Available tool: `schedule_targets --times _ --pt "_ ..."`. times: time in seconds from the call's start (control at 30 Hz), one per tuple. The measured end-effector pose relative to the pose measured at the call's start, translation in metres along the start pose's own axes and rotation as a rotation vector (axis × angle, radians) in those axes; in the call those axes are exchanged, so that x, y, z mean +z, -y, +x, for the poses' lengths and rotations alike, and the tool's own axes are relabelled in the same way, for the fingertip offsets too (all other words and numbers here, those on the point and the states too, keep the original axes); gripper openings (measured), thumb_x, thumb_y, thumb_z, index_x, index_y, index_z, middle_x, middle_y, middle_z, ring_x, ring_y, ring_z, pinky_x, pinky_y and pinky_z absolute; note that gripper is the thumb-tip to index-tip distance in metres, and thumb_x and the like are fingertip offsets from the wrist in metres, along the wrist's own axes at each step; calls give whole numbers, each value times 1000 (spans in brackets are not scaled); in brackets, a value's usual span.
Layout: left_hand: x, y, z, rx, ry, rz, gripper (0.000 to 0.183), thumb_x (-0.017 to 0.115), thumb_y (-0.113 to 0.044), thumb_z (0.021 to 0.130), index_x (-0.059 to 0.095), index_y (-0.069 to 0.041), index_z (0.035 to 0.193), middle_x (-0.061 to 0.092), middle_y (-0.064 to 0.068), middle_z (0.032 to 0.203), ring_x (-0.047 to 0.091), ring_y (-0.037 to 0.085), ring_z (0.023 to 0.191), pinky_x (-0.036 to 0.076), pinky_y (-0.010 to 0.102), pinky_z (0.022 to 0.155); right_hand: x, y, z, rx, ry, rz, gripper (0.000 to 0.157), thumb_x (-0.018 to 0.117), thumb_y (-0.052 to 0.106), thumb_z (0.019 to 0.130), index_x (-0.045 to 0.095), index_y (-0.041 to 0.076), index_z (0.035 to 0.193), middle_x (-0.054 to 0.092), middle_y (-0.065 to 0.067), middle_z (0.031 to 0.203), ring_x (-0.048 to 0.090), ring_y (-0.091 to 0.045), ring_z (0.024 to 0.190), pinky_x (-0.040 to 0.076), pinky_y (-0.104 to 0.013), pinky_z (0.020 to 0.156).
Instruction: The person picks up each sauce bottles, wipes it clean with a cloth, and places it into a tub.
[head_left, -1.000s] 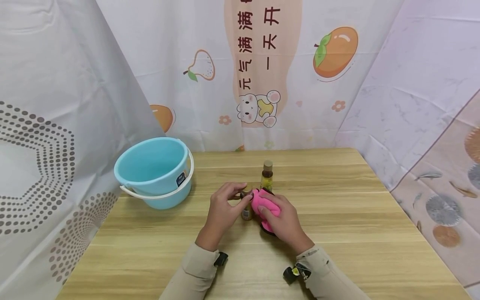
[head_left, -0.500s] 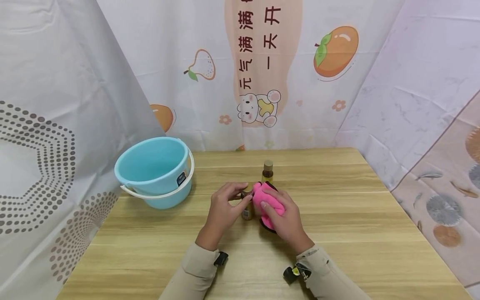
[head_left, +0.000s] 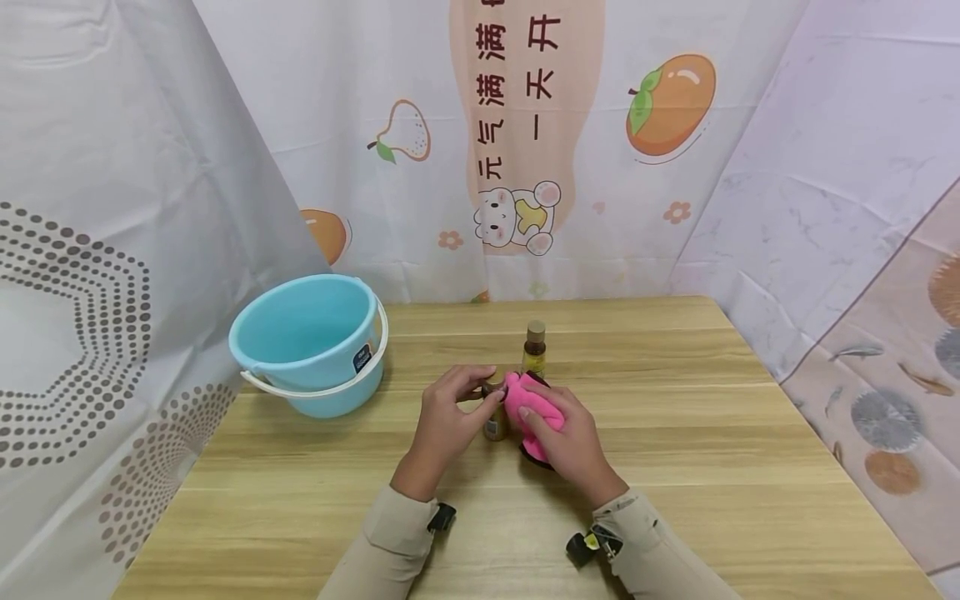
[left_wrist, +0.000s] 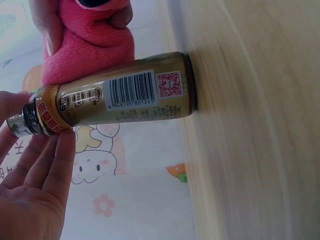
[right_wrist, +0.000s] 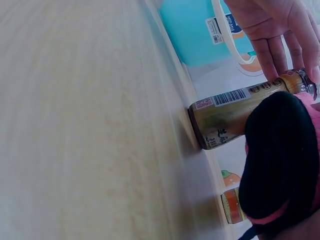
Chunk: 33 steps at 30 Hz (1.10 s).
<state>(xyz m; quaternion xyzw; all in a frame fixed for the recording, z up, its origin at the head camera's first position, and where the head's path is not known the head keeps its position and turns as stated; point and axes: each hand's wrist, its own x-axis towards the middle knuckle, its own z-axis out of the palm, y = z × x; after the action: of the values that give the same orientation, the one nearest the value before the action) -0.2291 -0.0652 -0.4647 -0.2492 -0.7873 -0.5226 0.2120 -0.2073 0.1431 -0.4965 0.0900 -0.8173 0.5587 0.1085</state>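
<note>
My left hand (head_left: 448, 412) pinches a small gold-labelled bottle (left_wrist: 135, 92) at its neck, just under the cap, with thumb and fingers. Upright on the table, that bottle (head_left: 494, 428) turns its barcode side to the left wrist camera. A bunched pink cloth (head_left: 536, 412) with black edging is gripped in my right hand (head_left: 573, 440). In the left wrist view the cloth (left_wrist: 92, 45) presses against the bottle's side. A black part of the cloth (right_wrist: 272, 145) covers much of the right wrist view, hiding most of my right fingers.
Behind the cloth stands a second brown bottle (head_left: 535, 354) with a yellow label and tan cap. A light blue bucket (head_left: 307, 379) with a white handle (head_left: 385, 333) sits at the back left of the wooden table (head_left: 675, 433). Printed curtains (head_left: 600, 250) hang around the table.
The pink cloth shifted slightly up and right, then came back down and left along the bottle, its folds changing. My left hand keeps the same hold on the bottle's neck.
</note>
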Motion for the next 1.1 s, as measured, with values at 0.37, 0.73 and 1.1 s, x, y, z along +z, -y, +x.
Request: schedule_targets --times 0.37,0.73,1.1 --pt "0 -2 0 -7 -2 8 30 81 -19 92 74 -9 119 72 -1 114 75 16 102 63 32 84 0 -3 -1 19 32 -64 40 77 25 95 70 31 133 68 -3 118 65 -16 99 58 -25 77" --pt "-1 -1 0 -17 10 11 27 79 -17 93 73 -13 119 73 12 116 75 17 105 62 29 85 0 -3 1 107 75 -135 40 77 30 94 70 32 134 68 -5 119 64 -18 101 56 -31 81" --pt "-1 -1 0 -18 14 17 29 78 -17 94 72 -6 119 72 5 115 75 17 104 63 29 84 0 -4 1 114 81 -151 40 78 26 93 71 31 132 69 -6 119 64 -20 100 56 -32 80"
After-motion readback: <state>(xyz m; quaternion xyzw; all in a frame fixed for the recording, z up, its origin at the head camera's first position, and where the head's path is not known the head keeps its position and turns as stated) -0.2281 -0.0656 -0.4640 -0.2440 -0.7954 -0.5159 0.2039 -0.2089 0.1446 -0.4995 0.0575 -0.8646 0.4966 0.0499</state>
